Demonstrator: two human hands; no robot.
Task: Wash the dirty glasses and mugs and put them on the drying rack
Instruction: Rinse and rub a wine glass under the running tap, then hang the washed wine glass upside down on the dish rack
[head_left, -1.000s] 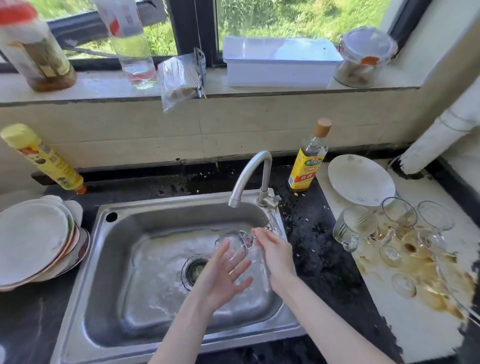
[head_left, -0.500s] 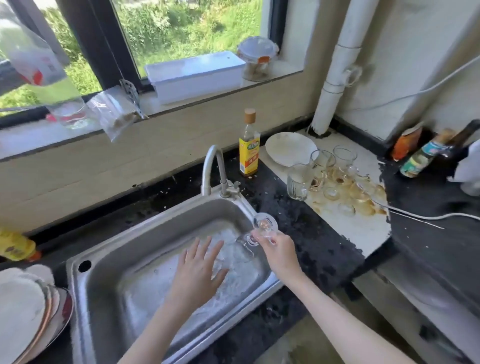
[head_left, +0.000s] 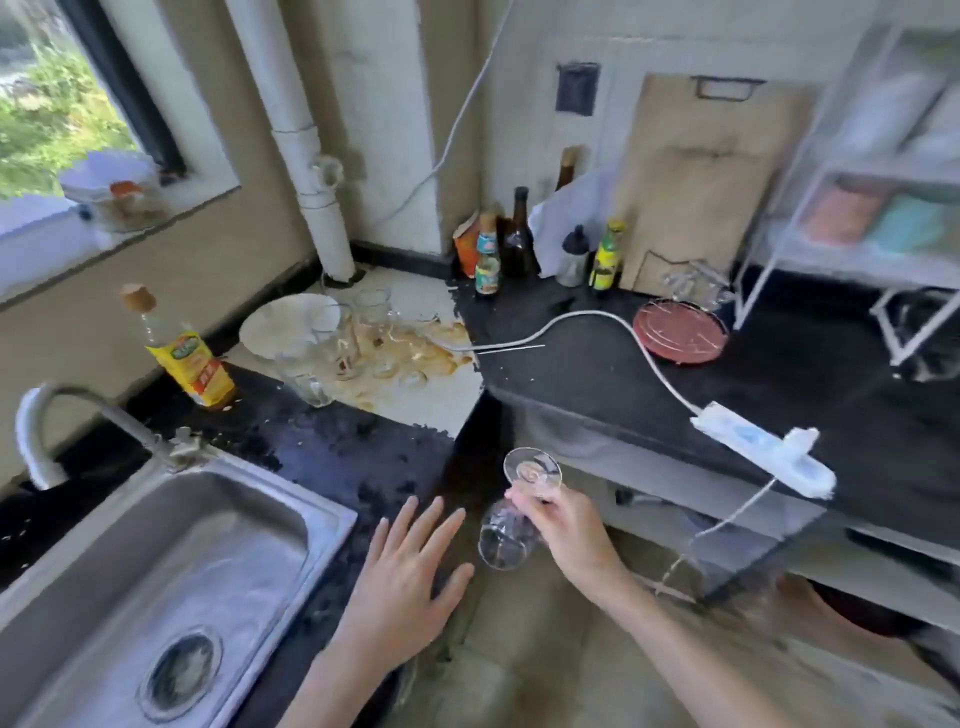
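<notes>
Single head view, looking forward and down, close over the hands.
Facing the bench (head_left: 597, 374) corner, wide-angle and tilted: sink (head_left: 171, 551) lower left, window (head_left: 57, 114) upper left, rack (head_left: 857, 171) far right.

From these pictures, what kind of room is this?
Most likely a home kitchen: a steel sink with a tap, sauce bottles on a dark counter, and a cutting board against the wall.

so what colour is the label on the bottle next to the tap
Yellow, with some green and red, on the bottle; head view.
</notes>
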